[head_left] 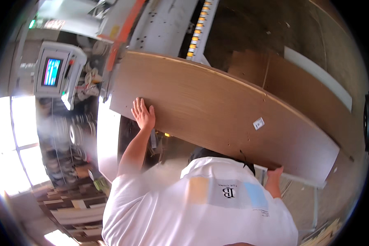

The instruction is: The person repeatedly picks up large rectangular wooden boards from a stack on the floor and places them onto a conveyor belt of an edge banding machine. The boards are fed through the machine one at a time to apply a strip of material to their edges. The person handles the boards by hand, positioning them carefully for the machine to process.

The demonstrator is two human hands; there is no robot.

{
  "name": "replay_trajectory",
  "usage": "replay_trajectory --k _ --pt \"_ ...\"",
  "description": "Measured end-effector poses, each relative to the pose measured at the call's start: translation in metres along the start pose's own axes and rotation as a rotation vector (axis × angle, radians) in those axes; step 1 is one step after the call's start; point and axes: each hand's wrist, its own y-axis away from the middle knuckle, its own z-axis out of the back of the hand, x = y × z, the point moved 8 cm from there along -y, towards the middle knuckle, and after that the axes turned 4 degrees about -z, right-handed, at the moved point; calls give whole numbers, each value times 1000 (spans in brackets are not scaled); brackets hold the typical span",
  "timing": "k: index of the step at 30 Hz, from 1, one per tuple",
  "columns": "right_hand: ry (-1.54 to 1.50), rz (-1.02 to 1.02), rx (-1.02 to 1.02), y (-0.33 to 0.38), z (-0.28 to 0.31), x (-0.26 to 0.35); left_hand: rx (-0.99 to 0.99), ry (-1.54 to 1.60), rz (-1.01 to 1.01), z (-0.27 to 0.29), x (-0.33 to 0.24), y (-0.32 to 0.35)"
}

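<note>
A long brown wood panel (201,102) with a small white label stretches across in front of me, from the machine at the upper left to the lower right. My left hand (143,115) lies flat on its top face, close to the near edge at the left end, with the fingers stretched out. Along the near edge towards the right end, my right hand (276,173) grips the panel from below. Most of its fingers are hidden under the panel.
The panel's far left end meets a machine with an orange strip (125,30) and a yellow-and-white roller rail (199,33). A control screen (52,72) stands at the left. Beyond the panel lie brown boards (299,86) and a white strip (320,76). Edging rolls (74,133) fill shelves at left.
</note>
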Motion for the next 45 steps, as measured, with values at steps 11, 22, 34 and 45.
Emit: replay_trajectory --k 11,22,34,45 --pt "138 121 -121 74 -29 15 -51 99 -21 -6 6 -1" --pt "448 131 120 178 -38 34 -59 157 60 -8 70 -27" --pt "168 -67 101 187 -92 -31 -24 193 315 -33 162 -83" --pt "243 -115 74 168 -119 -28 -71 259 343 -35 177 -98"
